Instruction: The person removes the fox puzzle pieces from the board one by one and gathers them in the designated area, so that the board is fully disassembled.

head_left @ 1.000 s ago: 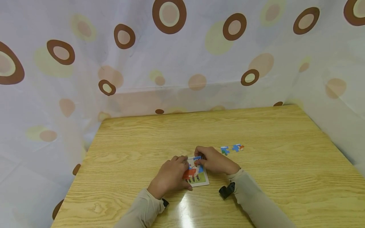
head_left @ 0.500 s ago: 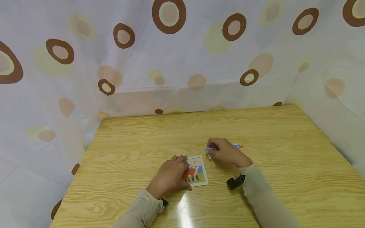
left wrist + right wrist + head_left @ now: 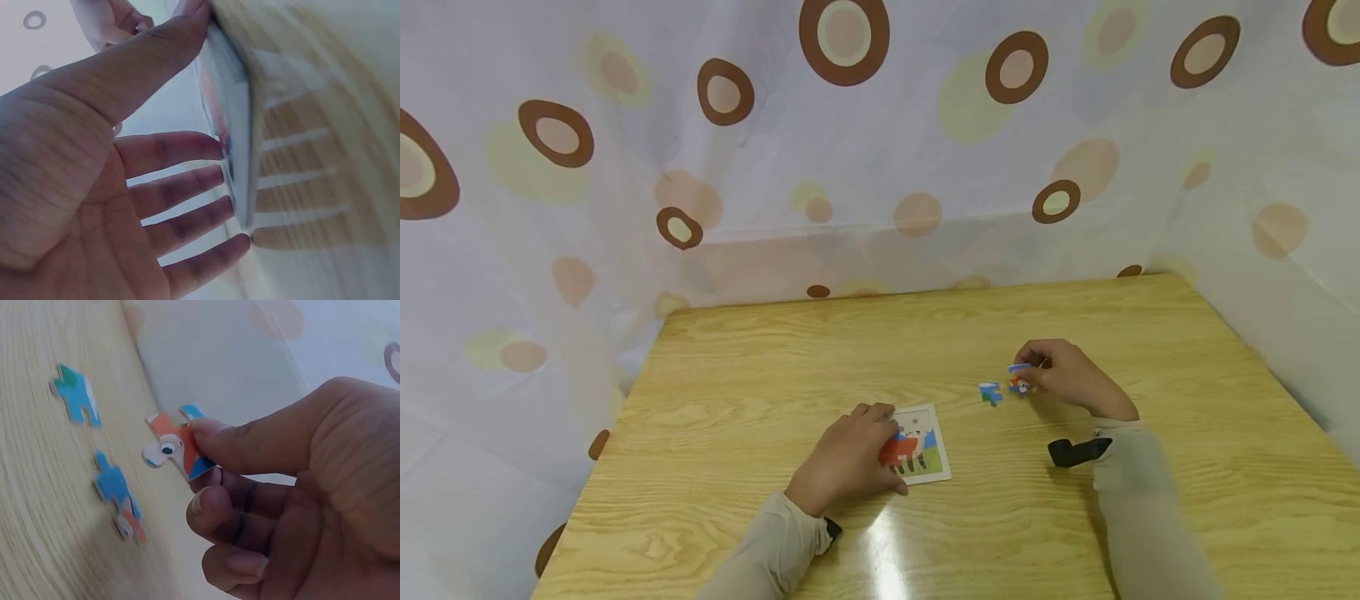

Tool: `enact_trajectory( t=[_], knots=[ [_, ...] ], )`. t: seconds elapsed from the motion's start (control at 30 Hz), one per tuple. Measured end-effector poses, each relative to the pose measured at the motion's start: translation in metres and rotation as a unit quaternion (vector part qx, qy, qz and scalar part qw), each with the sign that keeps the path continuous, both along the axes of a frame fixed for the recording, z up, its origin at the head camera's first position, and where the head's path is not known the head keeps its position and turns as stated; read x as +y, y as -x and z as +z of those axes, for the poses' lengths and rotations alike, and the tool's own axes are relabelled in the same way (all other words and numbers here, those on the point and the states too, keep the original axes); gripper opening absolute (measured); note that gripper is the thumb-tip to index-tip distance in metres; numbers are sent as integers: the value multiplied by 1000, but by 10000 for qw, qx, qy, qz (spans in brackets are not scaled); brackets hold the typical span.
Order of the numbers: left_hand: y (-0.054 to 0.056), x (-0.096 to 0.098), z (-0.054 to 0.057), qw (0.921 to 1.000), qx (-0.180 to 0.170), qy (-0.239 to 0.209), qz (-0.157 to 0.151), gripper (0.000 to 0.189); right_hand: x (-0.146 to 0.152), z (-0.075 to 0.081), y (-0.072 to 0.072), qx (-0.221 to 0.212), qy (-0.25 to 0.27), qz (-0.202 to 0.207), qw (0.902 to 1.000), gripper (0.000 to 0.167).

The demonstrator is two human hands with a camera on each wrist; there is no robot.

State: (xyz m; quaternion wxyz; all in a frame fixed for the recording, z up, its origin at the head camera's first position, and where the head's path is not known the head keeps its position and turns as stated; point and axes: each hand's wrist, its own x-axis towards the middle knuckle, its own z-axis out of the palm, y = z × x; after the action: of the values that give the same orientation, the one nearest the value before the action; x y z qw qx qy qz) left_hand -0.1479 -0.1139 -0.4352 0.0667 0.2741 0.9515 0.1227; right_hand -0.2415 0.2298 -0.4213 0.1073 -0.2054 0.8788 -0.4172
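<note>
My right hand (image 3: 1070,377) pinches a jigsaw puzzle piece (image 3: 178,445) between thumb and fingers, above the table. Orange, white and blue, with a printed eye, it shows clearly in the right wrist view. Two loose pieces lie below it: a blue-green one (image 3: 990,393) and a blue one with orange and white (image 3: 115,481), largely hidden in the head view. My left hand (image 3: 848,457) rests over the left part of a square puzzle board (image 3: 944,473) showing a red-and-white animal. Its fairly straight fingers (image 3: 181,187) touch the board's edge; its thumb lies at the near side.
The wood-grain table (image 3: 775,358) extends around the board and pieces. A white curtain (image 3: 880,167) with brown rings stands behind and along both sides. A black wrist camera (image 3: 1078,452) sits on the right sleeve (image 3: 1150,508).
My right hand has carried the puzzle piece from over the board's top right corner to the right, over the loose pieces. The left hand has stayed on the board.
</note>
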Motion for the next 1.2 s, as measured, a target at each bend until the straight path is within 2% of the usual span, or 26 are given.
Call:
enact_trajectory(
  t=[0.13,0.27,0.47,0.57,0.73,1.0,1.2],
  knots=[
    [1,-2,0,9997,-131,-220,-34,77,20,1,0,-92,-119,-144,9998,16],
    [1,-7,8,9992,-249,-307,34,82,35,1,0,-126,-257,-381,9989,17],
    [2,-17,18,9976,-503,282,380,99,46,-6,-1,-209,-408,-618,9970,13],
    [3,-20,18,9962,-539,493,474,101,47,-13,1,-8,-673,-705,9952,11],
    [4,-21,15,9963,-425,545,508,100,46,-22,6,501,-1039,-888,9894,5],
    [6,-21,14,9966,-548,348,515,101,38,-25,8,249,-1012,-1046,9890,6],
    [8,-22,11,9962,-706,162,489,102,35,-23,7,305,-1090,-1138,9870,7]
  ],
)
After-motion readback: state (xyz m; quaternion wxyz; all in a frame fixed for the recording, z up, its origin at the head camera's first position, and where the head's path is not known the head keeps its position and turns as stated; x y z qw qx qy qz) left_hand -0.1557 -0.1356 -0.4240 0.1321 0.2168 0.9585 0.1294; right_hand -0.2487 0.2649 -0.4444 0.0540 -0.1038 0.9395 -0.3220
